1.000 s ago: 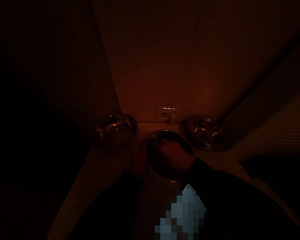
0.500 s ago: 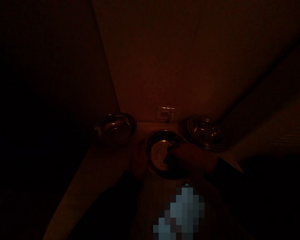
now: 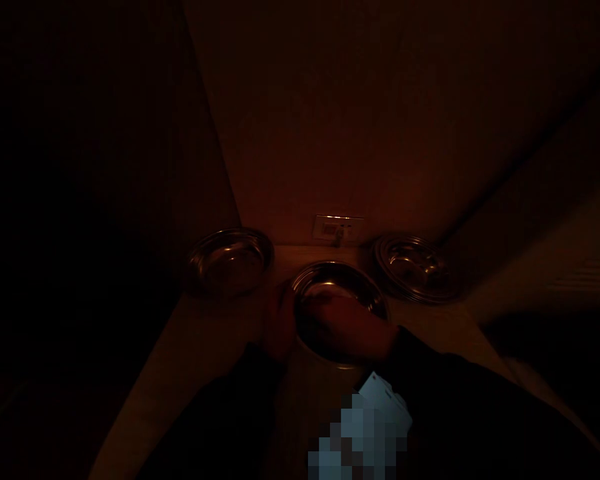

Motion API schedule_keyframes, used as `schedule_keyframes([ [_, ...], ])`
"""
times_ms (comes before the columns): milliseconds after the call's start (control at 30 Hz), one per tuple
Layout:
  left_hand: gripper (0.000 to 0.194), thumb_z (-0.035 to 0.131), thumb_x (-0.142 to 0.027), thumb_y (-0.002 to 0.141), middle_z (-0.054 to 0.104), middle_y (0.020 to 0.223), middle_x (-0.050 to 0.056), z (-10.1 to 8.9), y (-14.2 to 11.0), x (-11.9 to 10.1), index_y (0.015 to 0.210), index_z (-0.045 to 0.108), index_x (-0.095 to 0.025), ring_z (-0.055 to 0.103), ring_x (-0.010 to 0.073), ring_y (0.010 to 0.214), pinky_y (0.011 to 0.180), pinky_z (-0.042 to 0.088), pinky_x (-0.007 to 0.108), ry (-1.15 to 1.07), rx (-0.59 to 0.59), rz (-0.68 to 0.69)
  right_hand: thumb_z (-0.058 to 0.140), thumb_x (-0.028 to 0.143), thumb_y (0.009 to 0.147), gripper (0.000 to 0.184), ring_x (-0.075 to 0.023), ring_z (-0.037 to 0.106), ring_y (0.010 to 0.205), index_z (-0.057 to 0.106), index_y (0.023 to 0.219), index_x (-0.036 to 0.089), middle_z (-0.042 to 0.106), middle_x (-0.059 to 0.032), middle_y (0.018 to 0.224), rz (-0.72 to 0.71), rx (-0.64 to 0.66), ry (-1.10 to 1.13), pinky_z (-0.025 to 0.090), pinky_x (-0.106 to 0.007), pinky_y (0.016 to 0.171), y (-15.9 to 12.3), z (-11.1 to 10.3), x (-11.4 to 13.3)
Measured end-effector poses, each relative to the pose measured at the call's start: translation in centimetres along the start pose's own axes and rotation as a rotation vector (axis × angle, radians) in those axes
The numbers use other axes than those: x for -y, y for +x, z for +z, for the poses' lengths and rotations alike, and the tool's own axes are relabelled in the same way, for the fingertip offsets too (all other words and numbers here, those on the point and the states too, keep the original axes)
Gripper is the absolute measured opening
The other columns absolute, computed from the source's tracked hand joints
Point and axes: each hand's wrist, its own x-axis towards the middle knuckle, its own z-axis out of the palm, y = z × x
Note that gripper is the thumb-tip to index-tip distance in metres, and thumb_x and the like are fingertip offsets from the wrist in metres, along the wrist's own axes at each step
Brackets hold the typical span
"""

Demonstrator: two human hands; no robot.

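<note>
A shiny round metal dish [image 3: 357, 275] with a raised rim stands in the middle of the wooden table. My left hand [image 3: 279, 323] is closed at its left rim, the fingers mostly lost in the dark. My right hand [image 3: 347, 323] reaches inside the dish, fingers curled down near its floor. Something dark seems bunched under those fingers, but it is too dim to name. A second metal dish [image 3: 230, 239] rests at the left. At the right is a stack of metal dishes [image 3: 413, 293].
A wall socket [image 3: 339, 228] with something plugged in sits just above the table's back edge. Wall panels rise behind the wooden table [image 3: 150, 387]. A pale bluish bright object [image 3: 383, 393], partly blurred out, lies at the near side. The light is very dim.
My right hand has moved left and toward me across the inside of the dish. More of the right sleeve shows now. My left hand stays at the rim.
</note>
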Motion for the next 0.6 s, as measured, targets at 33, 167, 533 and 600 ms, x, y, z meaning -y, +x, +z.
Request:
schedule_keyframes([
  [33,0.033,0.045,-0.032,0.084,0.069,0.106,0.01,0.0,0.0,0.0,0.101,0.066,-0.014,0.061,0.0226,0.101,0.092,0.044,0.035,0.0,0.003,0.004,0.053,0.01,0.08,0.038,-0.0227,0.057,0.111,0.062,0.117,0.016,0.064,-0.0117,0.119,0.015,-0.017,-0.004,0.043,-0.031,0.092,0.3,-0.1,-0.2],
  [167,0.035,0.045,-0.035,0.084,0.068,0.109,0.009,-0.2,-0.1,0.1,0.105,0.065,-0.015,0.06,0.0223,0.104,0.093,0.043,0.034,-0.032,0.026,0.0,0.05,0.018,0.086,0.038,-0.0224,0.061,0.106,0.058,0.123,0.019,0.063,-0.0118,0.121,0.119,-0.022,-0.078,0.047,-0.03,0.085,0.7,-0.6,-1.5],
  [533,0.036,0.041,-0.034,0.087,0.069,0.108,0.01,-0.1,0.0,0.4,0.105,0.066,-0.014,0.062,0.0232,0.101,0.09,0.046,0.036,-0.014,0.031,0.044,0.051,0.018,0.085,0.034,-0.0249,0.064,0.1,0.063,0.116,0.02,0.066,-0.013,0.114,0.173,0.051,-0.108,0.047,-0.032,0.082,-2.1,-1.5,-4.0],
  [600,0.036,0.041,-0.035,0.088,0.069,0.11,0.01,-0.2,0.0,0.3,0.107,0.065,-0.015,0.062,0.023,0.102,0.09,0.046,0.035,-0.018,0.052,0.032,0.05,0.016,0.085,0.033,-0.0242,0.062,0.104,0.064,0.115,0.018,0.065,-0.0137,0.115,0.159,0.02,-0.068,0.046,-0.031,0.086,-1.6,-1.2,-3.9],
])
